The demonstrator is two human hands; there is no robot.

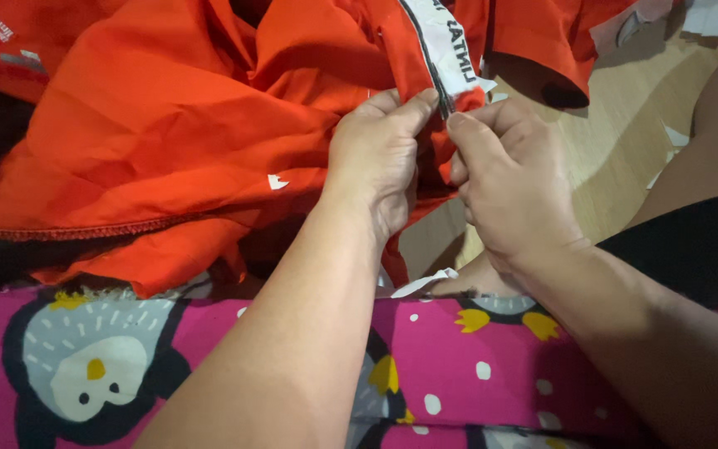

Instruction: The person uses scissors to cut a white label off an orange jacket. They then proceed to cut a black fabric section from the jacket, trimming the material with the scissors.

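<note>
An orange garment (168, 125) lies bunched across the upper left and middle of the head view. A white printed strip with a black edge (446, 41) runs down its front. My left hand (380, 158) pinches the orange cloth beside the strip's lower end, thumb and fingers closed on it. My right hand (508, 183) grips the same spot from the right, thumb pressed near the strip's black edge. The two hands almost touch. The cloth below them is hidden behind my hands.
A pink cloth with penguin figures and white dots (459, 366) covers my lap along the bottom. A wooden floor (617, 141) shows at the right, with white scraps (716, 17) at the top right. A dark cloth (700, 241) lies at the right edge.
</note>
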